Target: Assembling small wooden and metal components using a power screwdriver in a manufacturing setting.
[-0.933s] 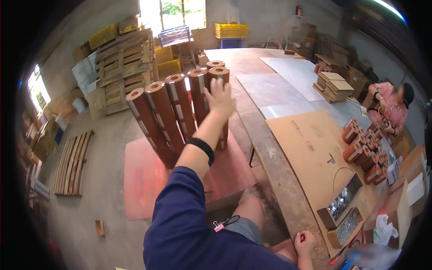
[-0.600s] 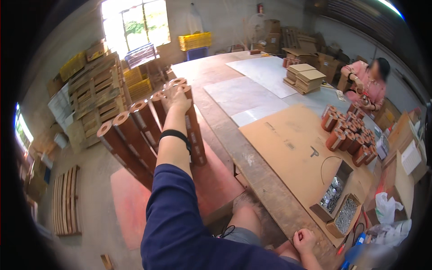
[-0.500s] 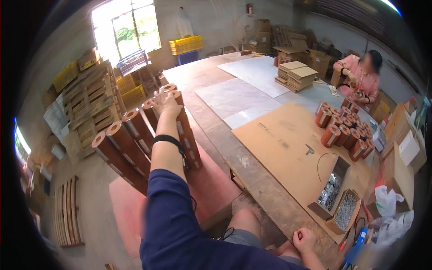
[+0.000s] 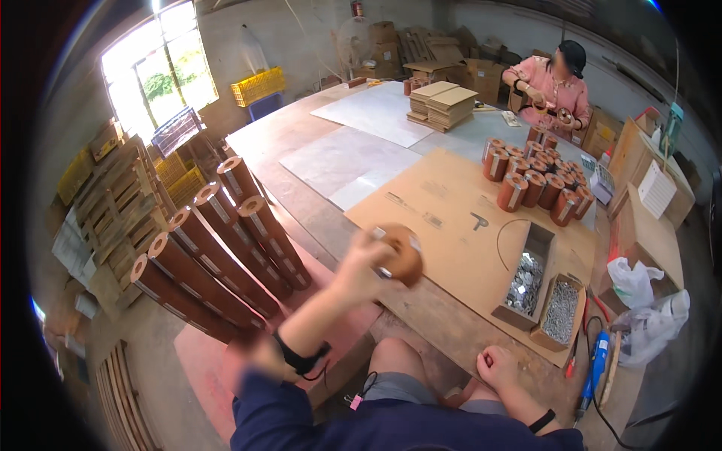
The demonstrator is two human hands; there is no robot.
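Observation:
My left hand [image 4: 359,269] is closed on a short brown hollow cylinder [image 4: 406,263], its fingers hooked at the end with the round hole. The cylinder is tilted and slightly blurred, above the near edge of the table. To the left, tall stacks of like brown cylinders [image 4: 263,225] stand on a reddish board [image 4: 199,368], with silvery strips down their sides. My right hand [image 4: 498,368] rests at the table's near edge, its fingers curled with nothing visible in them.
Cardboard [image 4: 421,192] covers part of the table. On it are a box of metal plates [image 4: 526,286], a box of small metal pins [image 4: 560,312] and grouped brown cylinders [image 4: 534,188]. A blue power screwdriver [image 4: 598,364] lies right. Another person [image 4: 560,90] works across the table.
My left hand has lifted a brown cylinder off the stacks and carried it right, towards the table. The view has turned right. My right hand stays at the table edge.

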